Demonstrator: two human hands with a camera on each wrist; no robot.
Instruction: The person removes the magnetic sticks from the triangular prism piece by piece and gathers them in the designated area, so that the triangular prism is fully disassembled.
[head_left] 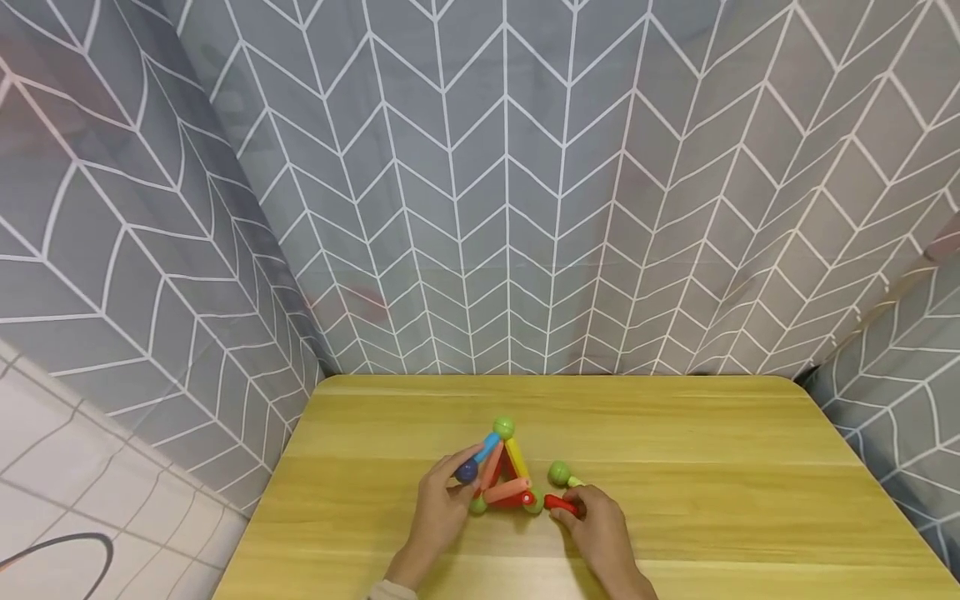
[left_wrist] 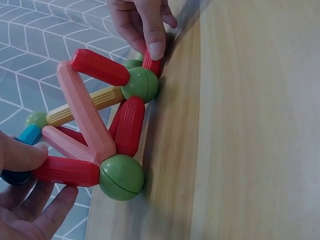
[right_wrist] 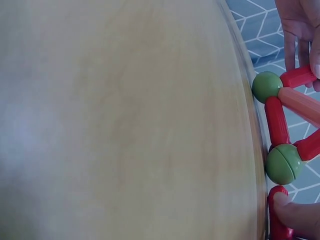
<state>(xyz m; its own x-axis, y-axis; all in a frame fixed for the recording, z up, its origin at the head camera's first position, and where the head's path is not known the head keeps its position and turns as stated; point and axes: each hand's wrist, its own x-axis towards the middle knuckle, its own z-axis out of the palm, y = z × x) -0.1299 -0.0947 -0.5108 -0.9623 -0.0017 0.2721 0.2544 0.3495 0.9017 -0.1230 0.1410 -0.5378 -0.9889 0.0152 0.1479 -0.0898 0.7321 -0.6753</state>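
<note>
A frame of magnetic sticks and balls stands on the table, with green balls (left_wrist: 121,177) at its corners. Its sticks include a yellow stick (head_left: 517,460), a blue stick (head_left: 487,447) and a pink stick (left_wrist: 86,110). My left hand (head_left: 441,507) grips the frame's left side at the dark blue ball (head_left: 467,472), thumb and fingers also on a red stick (left_wrist: 67,171). Between thumb and fingertips, my right hand (head_left: 602,525) pinches a loose red stick (right_wrist: 279,220). That stick's end lies very close to the near right green ball (right_wrist: 283,164); whether they touch I cannot tell.
Just beyond my right hand lies another green ball (head_left: 558,473) with a light green stick (head_left: 575,482) beside it, partly covered by the hand. The wooden table (head_left: 712,467) extends to both sides. A grey patterned curtain (head_left: 510,208) hangs behind its far edge.
</note>
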